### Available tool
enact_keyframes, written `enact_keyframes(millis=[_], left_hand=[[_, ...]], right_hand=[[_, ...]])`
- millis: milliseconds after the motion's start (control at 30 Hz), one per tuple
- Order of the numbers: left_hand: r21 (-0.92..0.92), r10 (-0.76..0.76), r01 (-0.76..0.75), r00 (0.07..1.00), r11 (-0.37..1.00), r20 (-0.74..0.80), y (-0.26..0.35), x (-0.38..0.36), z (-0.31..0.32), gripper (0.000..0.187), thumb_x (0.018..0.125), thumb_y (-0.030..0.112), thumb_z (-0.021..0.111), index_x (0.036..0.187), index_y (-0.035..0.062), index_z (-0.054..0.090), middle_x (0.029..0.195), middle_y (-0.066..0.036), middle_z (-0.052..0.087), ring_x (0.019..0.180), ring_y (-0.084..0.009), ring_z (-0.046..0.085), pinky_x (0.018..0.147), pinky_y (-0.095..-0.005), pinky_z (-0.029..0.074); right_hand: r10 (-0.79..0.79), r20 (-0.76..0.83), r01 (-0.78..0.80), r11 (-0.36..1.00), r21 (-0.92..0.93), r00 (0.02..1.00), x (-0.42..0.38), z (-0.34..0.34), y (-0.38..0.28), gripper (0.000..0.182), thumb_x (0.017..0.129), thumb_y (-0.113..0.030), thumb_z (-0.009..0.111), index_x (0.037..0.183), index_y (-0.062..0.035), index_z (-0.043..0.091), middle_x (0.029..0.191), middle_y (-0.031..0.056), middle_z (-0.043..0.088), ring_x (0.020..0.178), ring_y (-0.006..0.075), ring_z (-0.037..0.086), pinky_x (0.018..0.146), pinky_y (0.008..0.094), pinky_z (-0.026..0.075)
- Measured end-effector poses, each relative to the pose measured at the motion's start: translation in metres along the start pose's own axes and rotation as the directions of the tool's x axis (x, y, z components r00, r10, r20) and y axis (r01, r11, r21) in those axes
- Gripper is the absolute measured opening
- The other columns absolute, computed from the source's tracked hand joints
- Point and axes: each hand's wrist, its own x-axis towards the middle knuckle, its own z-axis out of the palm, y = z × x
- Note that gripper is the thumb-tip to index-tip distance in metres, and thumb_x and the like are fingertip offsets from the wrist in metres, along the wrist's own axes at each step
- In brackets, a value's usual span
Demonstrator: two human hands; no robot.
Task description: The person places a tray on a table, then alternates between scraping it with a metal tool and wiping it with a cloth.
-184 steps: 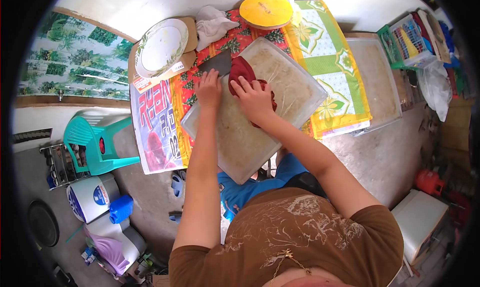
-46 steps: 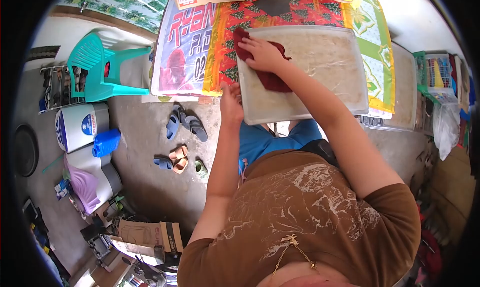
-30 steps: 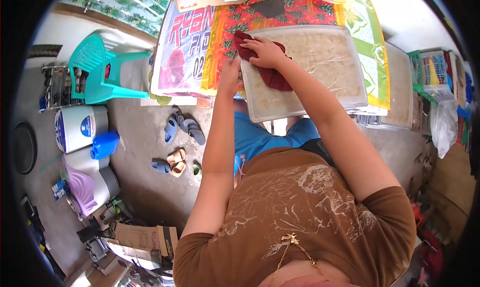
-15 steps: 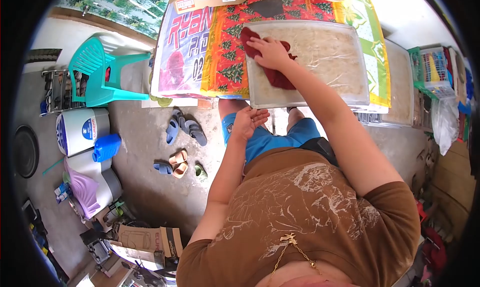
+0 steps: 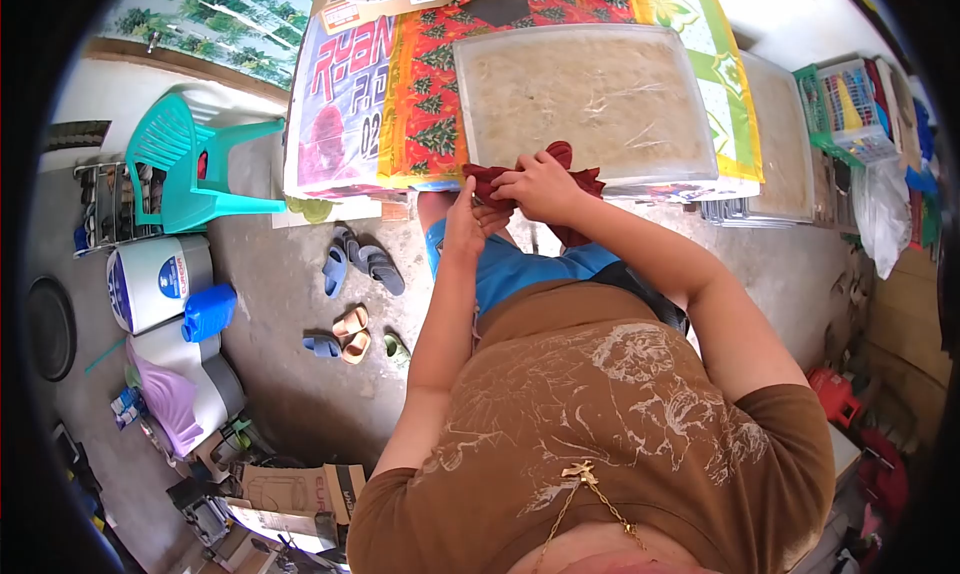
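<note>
A dark red cloth [image 5: 580, 181] is bunched at the near edge of a framed, plastic-covered tray [image 5: 590, 99] that lies on the table. My right hand [image 5: 540, 188] grips the cloth from above, and part of it hangs below the edge. Beside it, my left hand [image 5: 474, 217] is at the cloth's left end, with the thumb up against it and the fingers partly curled; the cloth hides some of the contact.
The table has a patterned cover [image 5: 405, 124]. A green chair [image 5: 180, 164] stands at the left, near slippers [image 5: 378, 269] on the floor. Another tray [image 5: 778, 134] and a plastic basket [image 5: 850, 114] are at the right.
My right hand has drawn the cloth from the tray's upper left to its near edge. My left hand has risen to meet the cloth. The view has shifted slightly.
</note>
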Motion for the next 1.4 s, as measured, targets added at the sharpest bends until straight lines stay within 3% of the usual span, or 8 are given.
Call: enact_keyframes(millis=[233,633,900,967,1067,1200,1300,1400], left_hand=[[0.010,-0.061,0.062,0.996,0.998,-0.066,-0.001,0.012,-0.008,0.061,0.097,0.042,0.059,0.122,-0.0120,0.048,0.100,-0.030,0.067,0.088,-0.0394,0.071,0.067,-0.0407,0.062],[0.108,0.075,-0.065,0.993,0.992,-0.089,0.003,-0.004,0.005,0.056,0.096,0.042,0.061,0.119,-0.0082,0.050,0.093,-0.027,0.068,0.077,-0.0366,0.072,0.057,-0.0376,0.061],[0.134,0.138,-0.122,0.984,0.983,-0.112,0.011,0.000,0.003,0.048,0.097,0.037,0.059,0.117,-0.0060,0.052,0.086,-0.024,0.070,0.071,-0.0336,0.072,0.055,-0.0357,0.061],[0.176,0.157,-0.139,0.983,0.975,-0.094,0.014,0.008,-0.008,0.047,0.097,0.037,0.060,0.116,-0.0052,0.054,0.082,-0.022,0.070,0.068,-0.0318,0.072,0.054,-0.0351,0.061],[0.302,0.197,-0.168,0.978,0.938,-0.067,0.022,0.005,-0.016,0.046,0.096,0.039,0.061,0.113,-0.0033,0.058,0.078,-0.019,0.070,0.064,-0.0288,0.071,0.051,-0.0346,0.059],[0.471,0.137,-0.100,0.990,0.877,-0.045,0.033,0.007,-0.032,0.047,0.095,0.044,0.061,0.108,-0.0008,0.063,0.074,-0.017,0.070,0.059,-0.0230,0.070,0.048,-0.0324,0.056],[0.849,0.187,-0.005,0.976,0.528,-0.110,0.051,0.003,-0.030,0.048,0.091,0.046,0.064,0.108,0.0009,0.063,0.079,-0.017,0.071,0.067,-0.0252,0.071,0.057,-0.0355,0.056],[0.989,0.733,-0.150,0.674,0.018,0.089,0.062,0.002,-0.014,0.049,0.084,0.043,0.070,0.108,0.0008,0.063,0.087,-0.018,0.071,0.081,-0.0289,0.071,0.072,-0.0399,0.055]], right_hand=[[0.208,-0.098,-0.222,0.961,-0.163,0.973,-0.081,-0.027,0.043,0.031,0.074,-0.014,0.066,0.098,-0.0301,0.076,0.109,-0.0162,0.068,0.097,0.0145,0.057,0.084,0.0350,0.042],[0.460,-0.202,-0.502,0.803,-0.322,0.865,-0.177,-0.056,0.084,0.028,0.075,-0.014,0.069,0.099,-0.0264,0.074,0.109,-0.0135,0.068,0.098,0.0168,0.058,0.082,0.0364,0.043],[0.729,-0.141,-0.673,0.515,-0.531,0.670,-0.226,-0.086,0.104,0.022,0.084,-0.014,0.059,0.101,-0.0240,0.071,0.108,-0.0076,0.066,0.108,0.0189,0.055,0.087,0.0424,0.042],[0.854,-0.027,-0.649,0.374,-0.663,0.519,-0.221,-0.111,0.103,0.021,0.089,-0.016,0.056,0.100,-0.0222,0.072,0.109,-0.0044,0.066,0.114,0.0218,0.055,0.090,0.0471,0.043],[0.879,-0.158,-0.755,0.281,-0.593,0.451,-0.216,-0.123,0.104,0.021,0.087,-0.018,0.058,0.103,-0.0221,0.071,0.112,-0.0051,0.066,0.113,0.0228,0.056,0.091,0.0494,0.043],[0.749,-0.350,-0.818,0.444,-0.365,0.562,-0.176,-0.116,0.096,0.032,0.083,-0.017,0.062,0.113,-0.0259,0.069,0.118,-0.0093,0.066,0.105,0.0235,0.059,0.087,0.0488,0.046],[0.677,-0.415,-0.789,0.575,-0.218,0.608,-0.129,-0.097,0.100,0.037,0.078,-0.018,0.063,0.114,-0.0258,0.069,0.121,-0.0089,0.066,0.105,0.0228,0.059,0.085,0.0468,0.047],[0.675,-0.376,-0.757,0.640,-0.130,0.635,-0.087,-0.076,0.114,0.045,0.080,-0.022,0.063,0.125,-0.0265,0.064,0.131,-0.0036,0.062,0.109,0.0254,0.059,0.091,0.0497,0.044]])
